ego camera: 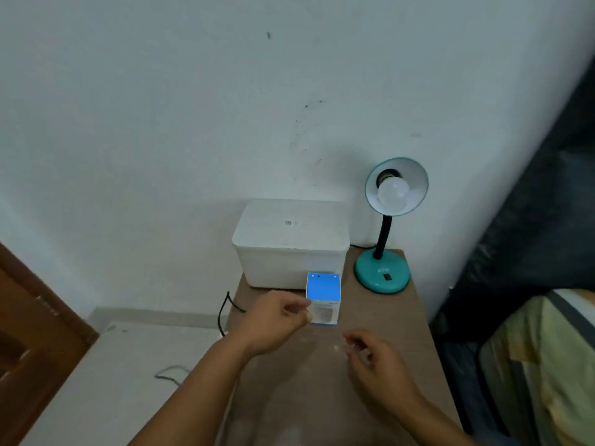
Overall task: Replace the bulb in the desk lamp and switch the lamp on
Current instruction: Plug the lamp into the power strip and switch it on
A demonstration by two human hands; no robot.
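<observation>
A teal desk lamp (383, 272) stands at the far right corner of a small brown table (322, 381). Its shade (415, 185) faces me with a white bulb (393, 192) in the socket, unlit. A blue and white bulb box (323, 292) stands upright mid-table. My left hand (277, 320) is right beside the box's left side, fingers curled; contact is unclear through blur. My right hand (373, 358) hovers over the table, lower right of the box, fingers loosely apart and holding nothing.
A white lidded storage box (291, 243) sits behind the bulb box against the wall. A black cable (225, 309) hangs off the table's left edge. A brown door (29, 342) is at left, bedding (541, 365) at right.
</observation>
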